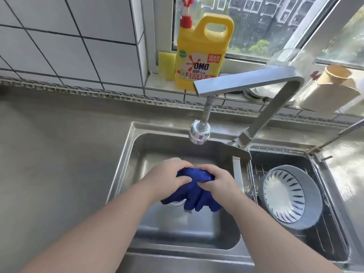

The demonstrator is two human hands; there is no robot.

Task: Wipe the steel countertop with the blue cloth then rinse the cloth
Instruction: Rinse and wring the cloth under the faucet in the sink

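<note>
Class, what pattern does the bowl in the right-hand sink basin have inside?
White with dark blue radiating dashes inside the bowl, grey outside; the head view shows it.

one legible brand noted: "omo" in red capital letters on the front label of the yellow detergent jug standing on the window sill. a red splash emblem sits left of the word. smaller print in the red tag above it and the orange band below is unreadable.
</note>
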